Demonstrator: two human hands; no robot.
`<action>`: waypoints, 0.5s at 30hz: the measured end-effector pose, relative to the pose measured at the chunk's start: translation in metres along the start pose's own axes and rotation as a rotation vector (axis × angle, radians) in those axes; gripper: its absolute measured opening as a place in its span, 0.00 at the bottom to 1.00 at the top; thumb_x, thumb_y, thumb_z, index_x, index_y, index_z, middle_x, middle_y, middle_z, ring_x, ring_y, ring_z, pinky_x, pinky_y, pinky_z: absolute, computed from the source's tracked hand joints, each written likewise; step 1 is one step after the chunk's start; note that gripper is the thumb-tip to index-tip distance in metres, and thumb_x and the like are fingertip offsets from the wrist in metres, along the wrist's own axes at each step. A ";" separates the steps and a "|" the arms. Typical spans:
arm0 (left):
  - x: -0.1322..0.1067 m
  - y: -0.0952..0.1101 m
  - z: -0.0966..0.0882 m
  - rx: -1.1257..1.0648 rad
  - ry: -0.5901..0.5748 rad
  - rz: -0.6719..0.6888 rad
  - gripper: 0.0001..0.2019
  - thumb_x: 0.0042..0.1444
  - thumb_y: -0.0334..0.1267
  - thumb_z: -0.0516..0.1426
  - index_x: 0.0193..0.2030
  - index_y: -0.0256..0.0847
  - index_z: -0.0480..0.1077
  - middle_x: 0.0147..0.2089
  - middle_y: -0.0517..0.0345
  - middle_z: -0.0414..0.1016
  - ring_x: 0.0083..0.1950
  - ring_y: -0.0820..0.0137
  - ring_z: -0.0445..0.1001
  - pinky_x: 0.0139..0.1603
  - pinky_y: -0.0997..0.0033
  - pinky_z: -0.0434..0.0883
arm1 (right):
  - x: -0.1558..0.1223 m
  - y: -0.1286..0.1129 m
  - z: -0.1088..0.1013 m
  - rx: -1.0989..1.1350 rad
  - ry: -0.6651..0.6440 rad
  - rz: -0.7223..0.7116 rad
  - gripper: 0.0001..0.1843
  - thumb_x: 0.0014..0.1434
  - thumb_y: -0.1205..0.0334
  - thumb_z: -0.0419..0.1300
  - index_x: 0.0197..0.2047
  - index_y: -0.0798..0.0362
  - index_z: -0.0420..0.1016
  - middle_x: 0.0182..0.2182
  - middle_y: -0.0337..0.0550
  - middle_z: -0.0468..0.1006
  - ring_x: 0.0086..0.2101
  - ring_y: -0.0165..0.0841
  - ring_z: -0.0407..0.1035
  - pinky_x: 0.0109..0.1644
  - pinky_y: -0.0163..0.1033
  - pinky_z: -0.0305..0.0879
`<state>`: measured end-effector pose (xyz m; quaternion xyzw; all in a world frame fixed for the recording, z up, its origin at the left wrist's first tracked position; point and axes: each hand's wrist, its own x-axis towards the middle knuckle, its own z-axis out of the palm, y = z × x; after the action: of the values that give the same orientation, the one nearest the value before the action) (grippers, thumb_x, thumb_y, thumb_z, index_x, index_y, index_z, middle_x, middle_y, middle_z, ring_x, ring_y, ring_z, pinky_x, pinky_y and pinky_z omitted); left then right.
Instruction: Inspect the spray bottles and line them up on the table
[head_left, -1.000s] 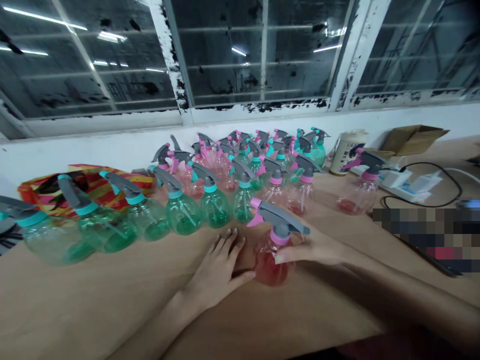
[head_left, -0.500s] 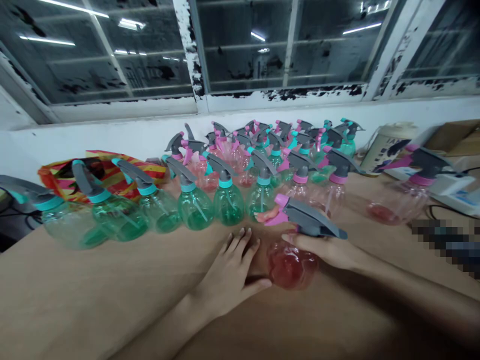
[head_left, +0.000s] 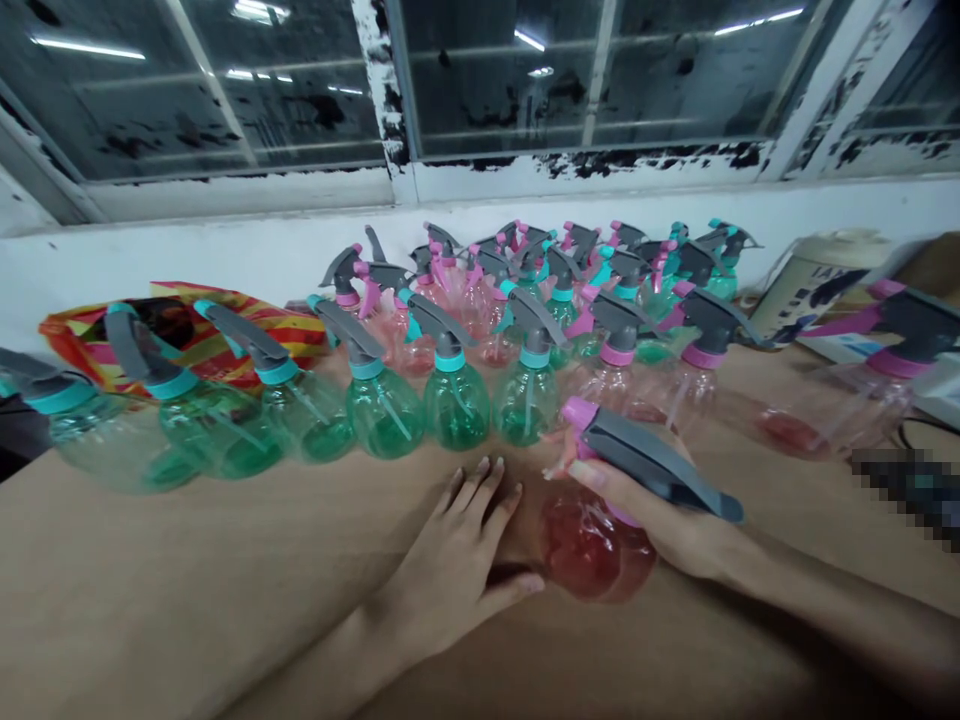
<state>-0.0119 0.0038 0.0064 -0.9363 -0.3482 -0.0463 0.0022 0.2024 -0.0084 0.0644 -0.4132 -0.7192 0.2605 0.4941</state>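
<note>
My right hand (head_left: 660, 515) is wrapped round the neck of a spray bottle (head_left: 589, 550) with a clear red body and a pink and grey trigger head. The bottle leans, its nozzle toward the upper left and the grey back of its head toward the lower right. My fingers lie at the pink trigger and are partly hidden behind the head. To the left, my left hand (head_left: 457, 550) rests flat on the table with fingers spread, its thumb close to the red body. Just beyond my hands stands a row of green spray bottles (head_left: 457, 410) with turquoise collars.
Pink-collared spray bottles (head_left: 697, 380) continue the row rightward, with many more behind. A striped bag (head_left: 292, 335) lies at the back left. A pale printed container (head_left: 817, 280) stands at the back right, near cables and a blurred-out dark object (head_left: 911, 490). The wooden table (head_left: 187, 600) meets a windowed wall.
My right hand and the red bottle have shifted slightly right and nearer, and the spray head tilts more. My left hand stays flat in place. The camera view has moved a little.
</note>
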 end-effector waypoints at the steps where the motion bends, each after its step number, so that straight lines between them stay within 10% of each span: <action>1: 0.000 0.000 0.000 -0.001 0.001 0.002 0.39 0.63 0.64 0.47 0.67 0.31 0.56 0.69 0.38 0.56 0.71 0.50 0.52 0.66 0.45 0.55 | -0.001 0.001 0.000 -0.010 0.017 0.008 0.14 0.62 0.49 0.58 0.28 0.47 0.71 0.22 0.34 0.74 0.22 0.28 0.69 0.26 0.33 0.68; 15: 0.001 -0.001 0.000 -0.004 0.015 0.007 0.39 0.62 0.63 0.49 0.68 0.32 0.55 0.70 0.37 0.55 0.70 0.49 0.53 0.66 0.45 0.55 | -0.002 -0.001 0.001 0.055 -0.026 -0.012 0.08 0.61 0.58 0.59 0.44 0.45 0.76 0.38 0.38 0.82 0.37 0.35 0.77 0.43 0.41 0.75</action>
<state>-0.0118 0.0049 0.0063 -0.9371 -0.3449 -0.0538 0.0032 0.2019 -0.0101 0.0641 -0.3919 -0.7206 0.2824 0.4974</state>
